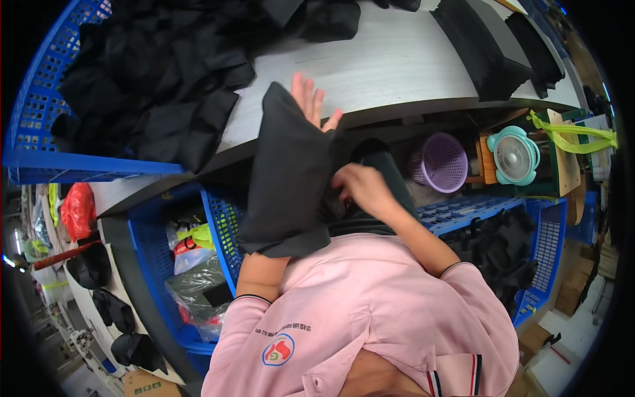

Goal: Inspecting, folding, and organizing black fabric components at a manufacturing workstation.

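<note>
A black fabric sleeve (286,178) is apparently being straightened over the released left hand (312,104) by the right hand (364,186), whose grasp cannot be confirmed; an edge hold seems required.

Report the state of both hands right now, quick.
Left hand: open, poking out of the black cloth.
Right hand: partly curled beside the cloth, blurred; whether it grips anything cannot be told.

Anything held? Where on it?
Black fabric covers the left arm; left hand open, gripping nothing visible. Right hand blurred beside the fabric; hold can't be told.
</note>
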### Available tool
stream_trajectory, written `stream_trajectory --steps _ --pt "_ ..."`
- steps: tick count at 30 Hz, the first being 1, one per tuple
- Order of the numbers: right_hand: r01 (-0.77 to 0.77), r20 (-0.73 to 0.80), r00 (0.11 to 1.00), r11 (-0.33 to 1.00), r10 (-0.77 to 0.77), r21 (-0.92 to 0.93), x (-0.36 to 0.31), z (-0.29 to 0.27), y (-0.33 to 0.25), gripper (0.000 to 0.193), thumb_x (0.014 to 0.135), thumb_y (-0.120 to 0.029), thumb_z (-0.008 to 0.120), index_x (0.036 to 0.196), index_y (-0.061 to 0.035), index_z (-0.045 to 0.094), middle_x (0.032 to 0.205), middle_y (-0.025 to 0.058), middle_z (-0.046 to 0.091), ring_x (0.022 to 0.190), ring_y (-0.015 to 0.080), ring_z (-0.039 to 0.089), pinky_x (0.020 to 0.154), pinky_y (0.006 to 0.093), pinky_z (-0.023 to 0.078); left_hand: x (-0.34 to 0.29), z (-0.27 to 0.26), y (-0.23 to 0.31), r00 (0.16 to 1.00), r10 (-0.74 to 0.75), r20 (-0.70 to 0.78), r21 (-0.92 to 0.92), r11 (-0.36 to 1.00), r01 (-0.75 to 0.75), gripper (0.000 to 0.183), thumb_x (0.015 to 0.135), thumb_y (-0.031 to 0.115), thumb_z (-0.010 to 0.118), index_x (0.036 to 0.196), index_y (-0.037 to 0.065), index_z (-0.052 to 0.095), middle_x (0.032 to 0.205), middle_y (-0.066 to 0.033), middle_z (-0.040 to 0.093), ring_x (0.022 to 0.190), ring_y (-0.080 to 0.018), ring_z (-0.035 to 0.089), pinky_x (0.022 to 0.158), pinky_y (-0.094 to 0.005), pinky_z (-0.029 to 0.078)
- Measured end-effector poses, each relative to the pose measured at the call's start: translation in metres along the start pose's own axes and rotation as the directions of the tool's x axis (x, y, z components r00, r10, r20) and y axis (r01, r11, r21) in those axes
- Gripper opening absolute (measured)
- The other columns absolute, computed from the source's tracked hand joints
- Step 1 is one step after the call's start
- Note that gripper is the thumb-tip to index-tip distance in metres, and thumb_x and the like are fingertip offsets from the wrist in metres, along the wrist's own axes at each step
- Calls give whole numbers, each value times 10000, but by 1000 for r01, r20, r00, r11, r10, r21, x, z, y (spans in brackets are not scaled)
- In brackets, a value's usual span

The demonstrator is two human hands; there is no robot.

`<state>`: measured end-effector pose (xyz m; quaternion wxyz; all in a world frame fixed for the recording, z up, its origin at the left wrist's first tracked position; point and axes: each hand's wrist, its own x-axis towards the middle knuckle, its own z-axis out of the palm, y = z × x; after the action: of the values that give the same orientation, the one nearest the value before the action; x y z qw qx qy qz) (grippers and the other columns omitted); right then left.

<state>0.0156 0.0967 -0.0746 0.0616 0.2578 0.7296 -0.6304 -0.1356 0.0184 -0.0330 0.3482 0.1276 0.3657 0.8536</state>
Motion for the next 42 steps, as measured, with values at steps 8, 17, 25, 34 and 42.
stream_trajectory --steps 8,17,25,34,42 --pt "666 -132 690 696 -712 -270 -20 -18 -46 137 864 -9 661 1001 -9 667 1015 108 653 899 230 625 800 313 494 -54 -7 -24 978 -182 102 379 916 131 584 1025 185 503 1561 111 284 1606 -98 263 1408 -227 359 1121 -396 346" --pt "362 280 880 924 -383 127 -54 -4 -29 149 906 -30 593 1045 4 633 985 113 630 896 180 591 795 330 497 -84 -21 -25 938 -324 127 397 883 251 570 1058 307 421 1536 28 282 1619 -107 243 1516 -261 192 1234 -422 200" --pt "534 -165 845 812 -508 234 -58 -33 -12 136 937 -43 600 1049 4 660 1009 21 623 923 116 563 830 247 448 -63 -20 -54 943 -244 -228 455 829 325 461 957 0 556 1412 -19 483 1404 -127 539 1364 -232 463 1112 -318 381" --pt "520 -391 848 702 -357 486 -61 -53 -16 161 1020 -168 569 1008 -24 642 897 -66 578 853 9 508 772 168 419 -143 -113 -74 886 -459 59 508 778 370 473 899 -31 626 1364 -12 539 1287 -107 617 1233 -223 559 1032 -303 445" --pt "548 -478 821 667 -314 504 -64 -81 -29 255 1019 -239 589 1116 -12 654 981 -4 655 810 45 576 753 214 469 -180 -47 -28 750 -632 -194 353 668 655 393 917 159 666 1282 22 618 1150 -56 675 1047 -192 628 912 -305 506"
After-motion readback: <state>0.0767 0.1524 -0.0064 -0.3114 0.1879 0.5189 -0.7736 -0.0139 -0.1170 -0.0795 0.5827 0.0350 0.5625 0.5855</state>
